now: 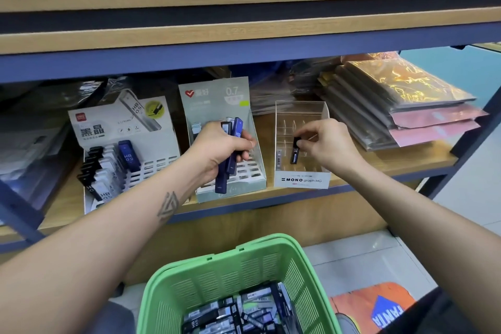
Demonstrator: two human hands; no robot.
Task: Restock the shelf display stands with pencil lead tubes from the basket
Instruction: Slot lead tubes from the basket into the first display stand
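Right hand (329, 141) pinches one black tube (295, 150) by its cap, lowering it into the clear stand (301, 144), apparently a near slot. Left hand (221, 148) grips several spare tubes (230, 154). Keep tube upright; seat fully. Basket (238, 279) near, stocked.

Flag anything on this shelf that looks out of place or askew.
In the left white stand, one blue HB tube sits alone and tilted among the black-and-white tubes. The plastic sleeves at right are fanned unevenly. Nothing looks damaged.
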